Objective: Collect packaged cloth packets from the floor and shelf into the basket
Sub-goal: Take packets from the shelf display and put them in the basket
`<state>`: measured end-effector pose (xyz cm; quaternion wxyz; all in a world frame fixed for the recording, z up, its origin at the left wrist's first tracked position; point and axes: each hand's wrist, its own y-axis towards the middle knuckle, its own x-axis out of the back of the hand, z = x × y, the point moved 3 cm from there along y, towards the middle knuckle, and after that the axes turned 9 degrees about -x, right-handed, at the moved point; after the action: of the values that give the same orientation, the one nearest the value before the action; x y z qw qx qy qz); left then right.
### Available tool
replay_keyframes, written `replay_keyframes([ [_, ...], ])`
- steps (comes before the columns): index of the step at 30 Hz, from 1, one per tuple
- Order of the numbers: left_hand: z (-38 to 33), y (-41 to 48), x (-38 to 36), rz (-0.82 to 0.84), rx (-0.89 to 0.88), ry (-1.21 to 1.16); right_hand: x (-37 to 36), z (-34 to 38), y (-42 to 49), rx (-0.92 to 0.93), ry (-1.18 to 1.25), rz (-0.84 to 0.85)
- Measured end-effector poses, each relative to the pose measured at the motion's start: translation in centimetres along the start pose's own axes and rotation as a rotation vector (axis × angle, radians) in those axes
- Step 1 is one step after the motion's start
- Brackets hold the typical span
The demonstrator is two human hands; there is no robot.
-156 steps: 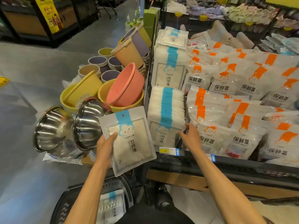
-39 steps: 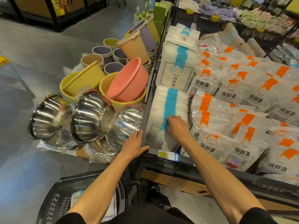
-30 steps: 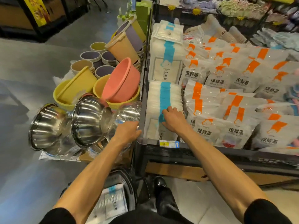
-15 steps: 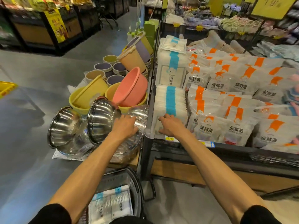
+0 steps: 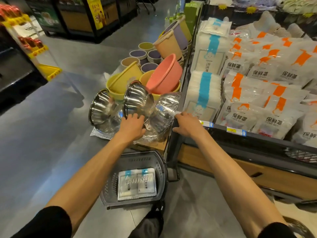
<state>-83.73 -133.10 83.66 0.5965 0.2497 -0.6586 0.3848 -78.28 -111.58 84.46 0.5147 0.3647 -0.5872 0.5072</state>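
Head view. 2 packets (image 5: 137, 183) lie flat, side by side, in the basket (image 5: 162, 170), which stands on the floor (image 5: 51, 134) between the person's forearms and just beside the shelf (image 5: 257, 140). More blue-striped packets stand upright in a near stack (image 5: 203, 91) at the shelf's front left corner, with a far stack (image 5: 211, 48) behind it. Orange packs (image 5: 248, 117) fill the shelf to the right.

The right hand (image 5: 187, 125) sits at that front corner, just below the near stack. It carries no packet, and whether its fingers clasp the rim cannot be told. The left hand (image 5: 133, 125) lies with spread, relaxed fingers on a steel bowl (image 5: 135, 100) and the wrapped bowl (image 5: 164, 114) beside it, gripping nothing. Plastic basins (image 5: 164, 74) stand behind the bowls.

Step in hand, as judged: between picks, with both hands free of packets and the basket only begun. No packet shows on the visible floor, so the shelf stacks are the likely source.

Next move, as judged: lift the right hand to the near stack, pinch 1 packet by its top edge so that its neighbours do not topple, then lower it flat into the basket.
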Motion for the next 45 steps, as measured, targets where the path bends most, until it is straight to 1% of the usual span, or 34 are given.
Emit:
replay_keyframes([
  [6,2.5,-3.8,-1.6,0.017,0.044,-0.034,-1.7,3.9,-1.9,0.058,-0.011,0.070],
  [13,6.8,-6.1,-3.3,0.017,0.073,-0.064,-3.5,8.9,-1.6,0.102,-0.018,0.133],
  [18,10.9,-6.2,-5.9,0.021,0.066,-0.074,-5.7,12.6,-0.1,0.083,-0.009,0.165],
  [21,13.1,-6.2,-8.7,0.028,0.076,-0.125,-8.2,14.5,0.8,0.053,0.016,0.192],
  [25,14.3,-6.7,-14.4,0.047,0.107,-0.254,-13.0,16.8,2.1,-0.003,0.052,0.231],
  [28,15.5,-6.7,-19.4,0.078,0.124,-0.291,-17.1,18.2,3.2,-0.013,0.052,0.276],
  [33,17.5,-4.6,-27.8,0.078,0.146,-0.328,-24.9,18.5,6.3,-0.019,0.053,0.283],
  [38,18.6,-1.8,-37.8,0.107,0.173,-0.325,-35.0,17.9,9.9,-0.056,0.064,0.325],
  [42,18.7,1.2,-46.3,0.137,0.180,-0.337,-44.1,16.5,12.5,-0.095,0.066,0.324],
  [45,18.8,3.8,-53.2,0.099,0.196,-0.397,-50.8,15.4,14.2,-0.113,0.062,0.317],
])
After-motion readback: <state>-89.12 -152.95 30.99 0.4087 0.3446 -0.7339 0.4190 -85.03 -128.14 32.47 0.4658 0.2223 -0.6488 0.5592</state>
